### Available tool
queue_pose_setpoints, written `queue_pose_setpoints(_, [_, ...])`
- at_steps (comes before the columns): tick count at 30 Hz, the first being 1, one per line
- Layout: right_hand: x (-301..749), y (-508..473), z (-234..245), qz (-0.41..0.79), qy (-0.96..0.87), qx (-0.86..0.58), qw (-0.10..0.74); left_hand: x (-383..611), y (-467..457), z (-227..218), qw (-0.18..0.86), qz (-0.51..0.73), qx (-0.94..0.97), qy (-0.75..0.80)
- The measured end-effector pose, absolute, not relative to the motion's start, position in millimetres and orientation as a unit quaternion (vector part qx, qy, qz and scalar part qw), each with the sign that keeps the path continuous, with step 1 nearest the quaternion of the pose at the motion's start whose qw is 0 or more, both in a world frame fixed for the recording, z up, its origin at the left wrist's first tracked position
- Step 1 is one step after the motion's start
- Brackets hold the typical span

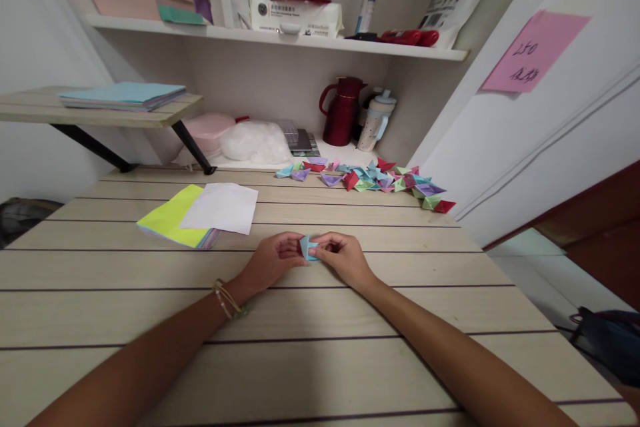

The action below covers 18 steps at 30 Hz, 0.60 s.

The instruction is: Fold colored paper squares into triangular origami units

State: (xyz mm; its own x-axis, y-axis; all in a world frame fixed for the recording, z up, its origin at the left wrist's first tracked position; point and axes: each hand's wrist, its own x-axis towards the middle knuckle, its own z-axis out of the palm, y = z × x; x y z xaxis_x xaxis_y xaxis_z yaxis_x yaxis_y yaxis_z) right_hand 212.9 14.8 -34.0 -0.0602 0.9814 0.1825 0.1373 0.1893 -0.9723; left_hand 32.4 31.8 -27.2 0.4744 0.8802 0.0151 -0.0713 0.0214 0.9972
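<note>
Thumb and fingers of the right hand [347,259] pinch closed on a small, pointed, folded light-blue paper piece [305,248]; the left hand [270,261] curls loosely around its other end, and whether it grips cannot be told. The piece is over the middle of the pale wood-plank table [450,283]. Towards the left edge, a white paper sheet [223,208] overlaps a bright-yellow sheet [170,215]. Multicoloured folded paper shapes [351,180] crowd the far edge, reaching the far right corner.
</note>
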Motion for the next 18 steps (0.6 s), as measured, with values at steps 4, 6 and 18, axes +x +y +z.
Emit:
queue_pose_setpoints(4, [211,11,-31,0.388,-0.637,-0.469,0.473,32,29,-25,0.609,0.368,0.609,0.351])
queue_pose_setpoints(6, [210,10,-29,0.361,-0.659,-0.465,0.468,33,28,-23,0.595,0.362,0.627,0.349])
queue_pose_setpoints(18, [209,4,-23,0.396,-0.658,-0.403,0.499,32,31,-22,0.566,0.418,0.615,0.354])
